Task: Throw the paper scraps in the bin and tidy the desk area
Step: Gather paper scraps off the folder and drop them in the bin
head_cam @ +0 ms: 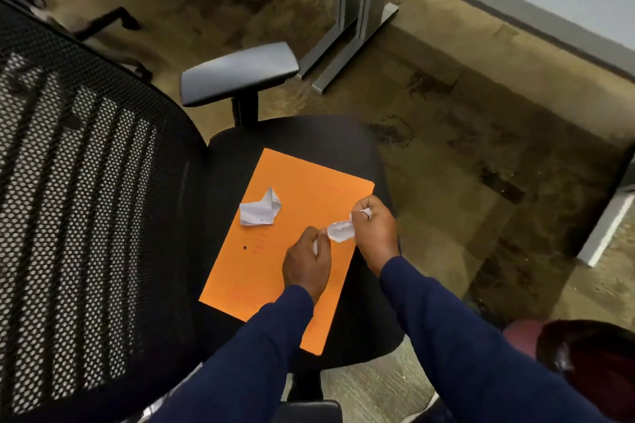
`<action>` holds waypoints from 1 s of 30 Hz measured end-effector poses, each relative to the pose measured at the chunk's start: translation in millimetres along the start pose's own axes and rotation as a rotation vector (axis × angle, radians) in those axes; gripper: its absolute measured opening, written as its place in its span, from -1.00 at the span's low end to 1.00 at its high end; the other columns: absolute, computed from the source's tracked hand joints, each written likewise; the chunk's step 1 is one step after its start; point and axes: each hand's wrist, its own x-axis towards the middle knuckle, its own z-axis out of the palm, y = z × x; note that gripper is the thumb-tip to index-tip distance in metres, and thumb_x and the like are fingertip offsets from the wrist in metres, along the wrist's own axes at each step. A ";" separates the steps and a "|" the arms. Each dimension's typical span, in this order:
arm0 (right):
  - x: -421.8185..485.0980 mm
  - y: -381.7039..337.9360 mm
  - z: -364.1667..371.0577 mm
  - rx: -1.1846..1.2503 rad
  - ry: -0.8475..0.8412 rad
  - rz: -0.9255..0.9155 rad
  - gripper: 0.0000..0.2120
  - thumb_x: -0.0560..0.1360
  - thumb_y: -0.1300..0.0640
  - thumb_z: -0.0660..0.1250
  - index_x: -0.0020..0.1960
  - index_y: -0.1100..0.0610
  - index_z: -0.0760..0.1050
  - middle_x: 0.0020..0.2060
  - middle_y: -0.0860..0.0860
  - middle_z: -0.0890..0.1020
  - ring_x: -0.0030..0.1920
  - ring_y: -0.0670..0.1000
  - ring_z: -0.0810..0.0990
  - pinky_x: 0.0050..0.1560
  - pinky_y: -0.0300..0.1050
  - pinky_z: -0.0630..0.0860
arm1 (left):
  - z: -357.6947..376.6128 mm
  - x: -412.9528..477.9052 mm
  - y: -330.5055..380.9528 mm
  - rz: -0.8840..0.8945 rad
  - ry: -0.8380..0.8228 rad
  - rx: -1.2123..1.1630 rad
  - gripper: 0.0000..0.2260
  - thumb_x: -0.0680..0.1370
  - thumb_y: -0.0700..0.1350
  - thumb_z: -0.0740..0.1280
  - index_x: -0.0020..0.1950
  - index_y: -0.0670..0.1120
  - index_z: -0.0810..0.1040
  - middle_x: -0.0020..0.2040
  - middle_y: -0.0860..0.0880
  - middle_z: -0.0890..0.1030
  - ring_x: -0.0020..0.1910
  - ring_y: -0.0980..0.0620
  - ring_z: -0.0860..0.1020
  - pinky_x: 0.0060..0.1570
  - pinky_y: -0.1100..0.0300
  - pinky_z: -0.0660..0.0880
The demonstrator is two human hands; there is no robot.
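Both sleeves (446,336) reach over the chair seat (343,141). Left hand (307,263) and right hand (374,228) clamp one crumpled scrap (340,230). Risk: loose scrap (260,209) near folder's (292,182) far-left edge could slide off if the folder is jostled.

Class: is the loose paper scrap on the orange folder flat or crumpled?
Crumpled: the paper scrap shows creases and raised, bent corners on the orange folder.

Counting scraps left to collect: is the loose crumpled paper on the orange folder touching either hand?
Apart. The head view shows the loose scrap lying on the orange folder, with bare folder between it and the left hand and the right hand.
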 end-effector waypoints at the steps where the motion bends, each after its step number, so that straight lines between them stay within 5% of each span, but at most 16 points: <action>1: 0.2 4.4 -12.8 0.012 0.013 0.015 -0.74 0.50 0.26 0.21 -0.30 -0.01 0.43 -0.25 0.01 0.55 -0.27 -0.02 0.47 -0.31 -0.14 0.41 | 10.0 -3.6 7.1 0.013 -0.033 0.003 -0.77 0.65 -0.03 0.17 -0.21 0.00 0.39 -0.41 0.05 0.41 -0.41 0.08 0.36 -0.40 0.10 0.29; 6: -1.6 37.5 -83.6 0.066 0.083 0.058 -0.74 0.46 0.28 0.21 -0.31 -0.01 0.41 -0.35 -0.09 0.52 -0.34 -0.10 0.45 -0.38 -0.23 0.38 | 67.9 -28.5 55.6 0.058 -0.142 -0.065 -0.77 0.66 -0.08 0.12 -0.14 -0.04 0.48 -0.29 0.02 0.53 -0.26 -0.07 0.50 -0.25 0.01 0.42; 13: -10.3 100.1 -199.1 0.172 0.250 0.088 -0.83 0.48 0.26 0.22 -0.25 0.06 0.42 -0.40 -0.13 0.49 -0.40 -0.18 0.39 -0.44 -0.39 0.33 | 177.2 -79.7 126.7 0.132 -0.280 -0.199 -0.71 0.62 0.02 0.05 -0.06 -0.01 0.54 -0.18 0.09 0.60 -0.19 0.15 0.54 -0.13 0.14 0.47; 19: -24.8 172.7 -314.5 0.204 0.433 0.188 -0.76 0.48 0.29 0.23 -0.30 0.02 0.39 -0.34 -0.06 0.52 -0.32 -0.08 0.43 -0.32 -0.19 0.38 | 280.8 -133.6 166.5 0.188 -0.410 -0.128 -0.70 0.65 0.08 0.06 -0.23 0.06 0.39 -0.35 0.14 0.48 -0.35 0.20 0.40 -0.27 0.15 0.35; 26: -58.5 289.1 -444.3 0.173 0.695 0.407 -0.80 0.49 0.22 0.24 -0.29 0.03 0.41 -0.34 -0.06 0.55 -0.30 -0.01 0.48 -0.27 -0.08 0.42 | 410.4 -214.0 201.2 0.264 -0.628 -0.054 -0.67 0.68 0.09 0.07 -0.17 -0.07 0.39 -0.32 0.08 0.44 -0.35 0.24 0.40 -0.29 0.25 0.35; 30: -73.5 357.2 -484.2 0.211 0.785 0.500 -0.83 0.50 0.24 0.21 -0.24 0.06 0.46 -0.24 0.04 0.60 -0.19 0.11 0.55 -0.15 0.05 0.53 | 480.4 -257.8 207.6 0.294 -0.716 0.011 -0.69 0.66 0.11 0.08 -0.13 -0.06 0.38 -0.29 0.02 0.50 -0.26 0.00 0.48 -0.18 0.01 0.46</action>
